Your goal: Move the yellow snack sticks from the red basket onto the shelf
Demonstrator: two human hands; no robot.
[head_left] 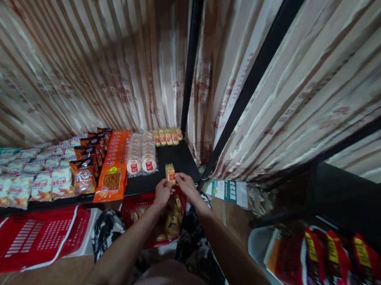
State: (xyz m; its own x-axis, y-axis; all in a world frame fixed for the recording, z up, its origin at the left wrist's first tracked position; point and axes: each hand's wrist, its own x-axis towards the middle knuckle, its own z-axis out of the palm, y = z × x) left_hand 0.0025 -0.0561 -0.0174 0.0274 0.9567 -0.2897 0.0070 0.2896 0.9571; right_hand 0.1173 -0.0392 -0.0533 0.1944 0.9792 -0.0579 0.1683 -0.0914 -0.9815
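Observation:
A small yellow snack packet with a red and white label is held upright between both hands, just over the front edge of the black shelf. My left hand is closed on its lower left side. My right hand pinches its right side. Similar yellow packets stand in a row at the back right of the shelf. Left of them lie stacks of round white packaged cakes. Below my hands, a red basket between my knees contains more wrapped snacks.
Along the shelf's left lie an orange snack bag, brown-orange bags and rows of white bags. Another red basket is at lower left. Black posts rise before a draped curtain. Red packages fill the lower right.

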